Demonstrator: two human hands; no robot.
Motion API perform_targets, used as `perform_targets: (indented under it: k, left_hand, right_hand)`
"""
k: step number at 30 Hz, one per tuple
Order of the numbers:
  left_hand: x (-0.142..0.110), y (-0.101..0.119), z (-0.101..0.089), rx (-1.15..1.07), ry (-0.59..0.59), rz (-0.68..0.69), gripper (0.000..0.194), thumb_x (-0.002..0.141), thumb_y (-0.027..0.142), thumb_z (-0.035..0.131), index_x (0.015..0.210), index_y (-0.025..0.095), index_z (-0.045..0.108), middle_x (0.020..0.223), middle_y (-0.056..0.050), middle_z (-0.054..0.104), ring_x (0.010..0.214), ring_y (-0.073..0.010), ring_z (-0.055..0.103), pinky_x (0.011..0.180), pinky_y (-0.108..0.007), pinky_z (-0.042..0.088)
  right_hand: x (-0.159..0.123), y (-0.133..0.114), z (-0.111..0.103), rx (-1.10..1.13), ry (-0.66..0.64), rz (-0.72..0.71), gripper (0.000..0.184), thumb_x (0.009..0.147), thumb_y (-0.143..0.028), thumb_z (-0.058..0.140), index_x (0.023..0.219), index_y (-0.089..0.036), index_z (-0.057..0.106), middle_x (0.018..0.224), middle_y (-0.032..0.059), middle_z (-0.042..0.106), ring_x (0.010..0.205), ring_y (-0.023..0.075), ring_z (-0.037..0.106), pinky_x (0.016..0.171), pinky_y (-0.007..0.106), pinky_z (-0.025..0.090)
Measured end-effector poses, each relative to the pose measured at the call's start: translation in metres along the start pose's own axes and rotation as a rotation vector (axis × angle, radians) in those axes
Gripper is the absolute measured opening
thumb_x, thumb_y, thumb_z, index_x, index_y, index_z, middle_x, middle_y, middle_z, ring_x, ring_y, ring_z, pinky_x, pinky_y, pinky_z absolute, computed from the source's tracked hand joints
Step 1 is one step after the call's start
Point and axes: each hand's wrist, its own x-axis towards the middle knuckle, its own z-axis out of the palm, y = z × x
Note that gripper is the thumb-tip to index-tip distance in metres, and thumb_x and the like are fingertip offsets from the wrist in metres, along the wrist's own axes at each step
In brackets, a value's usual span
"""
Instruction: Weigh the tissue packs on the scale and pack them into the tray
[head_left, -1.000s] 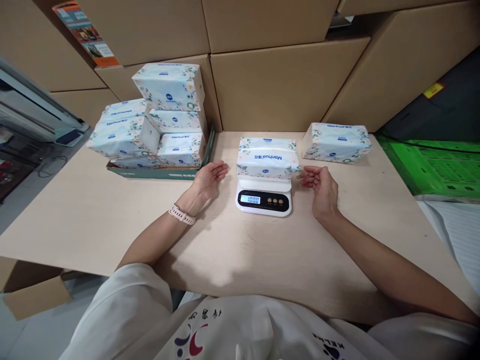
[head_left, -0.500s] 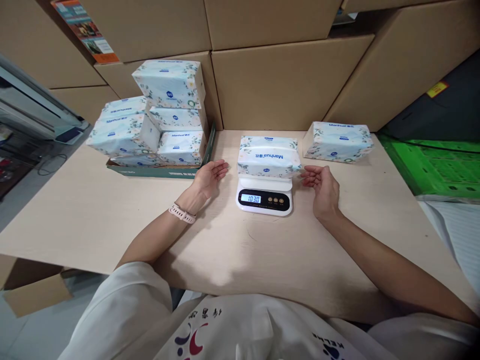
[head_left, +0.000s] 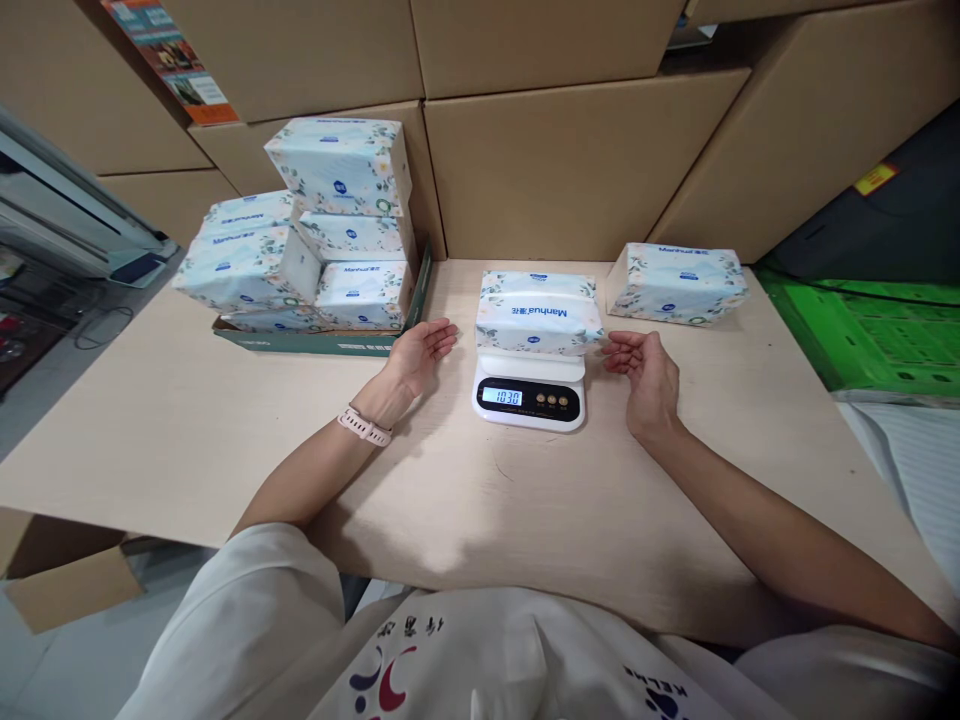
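Observation:
A floral pack of tissues (head_left: 537, 313) lies on the white digital kitchen scale (head_left: 529, 402), whose lit display reads 1030 or 103.0; a decimal point is too small to make out. To the left of the pack, my left hand (head_left: 421, 357) rests on its side on the table, fingers stretched out and apart from the pack. On the other side, my right hand (head_left: 646, 380) is held with loosely curved fingers close to the pack's right end, holding nothing. A pink band circles my left wrist.
At the left, several matching tissue packs (head_left: 335, 168) are stacked in a shallow green tray (head_left: 315, 342). Another tissue pack (head_left: 676, 284) lies at the table's back right. Cardboard boxes (head_left: 555, 170) wall off the back. A green plastic crate (head_left: 877, 345) stands beyond the right edge.

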Motion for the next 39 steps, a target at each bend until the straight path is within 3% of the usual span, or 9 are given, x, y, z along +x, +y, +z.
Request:
perform_targets:
  k: [17,23,30,33,36,39]
  left_hand:
    - [0.0,-0.001,0.0,-0.002,0.003,0.002,0.024,0.104,0.012,0.056,0.087,0.013,0.073,0.092,-0.011,0.079,0.087,-0.0153,0.074,0.096,-0.025,0.058]
    - [0.0,-0.001,0.0,-0.003,0.002,0.008,0.023,0.103,0.012,0.057,0.087,0.012,0.074,0.093,-0.012,0.079,0.087,-0.0157,0.074,0.097,-0.026,0.057]
    - [0.003,-0.003,-0.002,0.027,-0.004,0.012,0.022,0.101,0.012,0.058,0.086,0.015,0.074,0.094,-0.011,0.08,0.091,-0.0166,0.074,0.104,-0.028,0.057]
    - [0.0,-0.007,-0.003,0.097,-0.066,0.122,0.02,0.1,0.017,0.062,0.091,0.015,0.08,0.111,-0.013,0.083,0.111,-0.0204,0.076,0.117,-0.034,0.051]
    - [-0.005,-0.011,0.0,0.162,-0.16,0.274,0.016,0.101,0.027,0.071,0.101,0.02,0.085,0.137,-0.009,0.081,0.144,-0.0233,0.066,0.131,-0.034,0.039]
    - [-0.01,-0.012,0.007,0.169,-0.26,0.267,0.018,0.103,0.035,0.074,0.106,0.023,0.086,0.139,-0.008,0.081,0.155,-0.0254,0.059,0.133,-0.034,0.037]
  right_hand:
    - [0.0,0.001,0.001,-0.022,0.005,-0.001,0.068,0.096,-0.085,0.048,0.101,-0.023,0.077,0.091,0.0058,0.076,0.078,0.0191,0.066,0.078,0.037,0.057]
    - [-0.002,0.003,-0.001,-0.076,-0.048,-0.074,0.071,0.099,-0.085,0.044,0.107,-0.023,0.079,0.105,0.0076,0.08,0.101,0.0237,0.073,0.096,0.041,0.055]
    - [-0.003,0.003,-0.004,-0.13,-0.071,-0.102,0.071,0.1,-0.085,0.042,0.112,-0.025,0.079,0.117,0.0086,0.082,0.115,0.027,0.074,0.111,0.048,0.053]
    - [-0.004,0.0,-0.004,-0.193,-0.106,-0.144,0.071,0.1,-0.085,0.041,0.12,-0.028,0.079,0.129,0.0083,0.081,0.13,0.0289,0.07,0.123,0.053,0.048]
    - [-0.005,-0.004,0.0,-0.251,-0.166,-0.149,0.078,0.097,-0.089,0.04,0.133,-0.03,0.076,0.145,0.0089,0.075,0.147,0.0306,0.06,0.133,0.055,0.039]
    - [-0.006,-0.006,0.007,-0.252,-0.223,-0.097,0.09,0.089,-0.098,0.042,0.144,-0.032,0.071,0.162,0.009,0.063,0.16,0.0328,0.047,0.139,0.058,0.031]
